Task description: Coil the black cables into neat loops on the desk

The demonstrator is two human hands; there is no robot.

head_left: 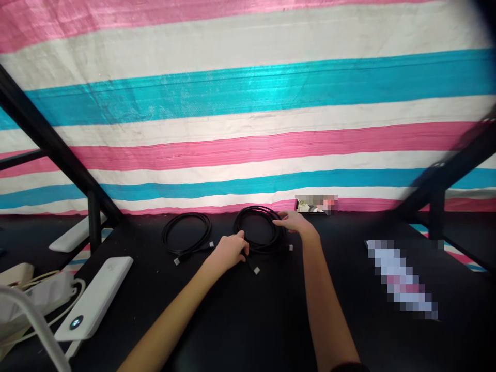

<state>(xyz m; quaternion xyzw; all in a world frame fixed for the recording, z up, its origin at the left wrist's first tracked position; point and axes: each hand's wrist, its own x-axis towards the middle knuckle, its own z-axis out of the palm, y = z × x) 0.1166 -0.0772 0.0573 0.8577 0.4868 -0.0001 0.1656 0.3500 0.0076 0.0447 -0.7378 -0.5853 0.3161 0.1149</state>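
Both bare hands reached forward across a black tabletop. The left hand rested, fingers curled together, on the near edge of a loosely coiled black cable, at about 7 o'clock on the coil. The right hand lay on the same coil at about 3 o'clock, fingers stretched over the loops; whether they pinched a strand could not be told. The coil sat on the tabletop at 12 o'clock from the person, close to the back edge, with a pale connector plug trailing toward the near side.

The cable looked light, soft and springy, likely to sag and spread open if lifted by a single strand. Gathering several loops together on opposite sides seemed the surest hold, since the smooth jacket might slip.

A second coiled black cable lay just beside the first, at 9 o'clock from it and apart from it. Farther out at 8 o'clock lay a white rectangular power bank with a small lit button, and beyond it a bundle of white cords. Another flat white bar lay at 9 o'clock, behind a black metal frame post. A pink, white and turquoise striped woven sheet hung behind the table. Nothing stood between the hands and the coil; the neighbouring cable was the nearest thing it might snag.
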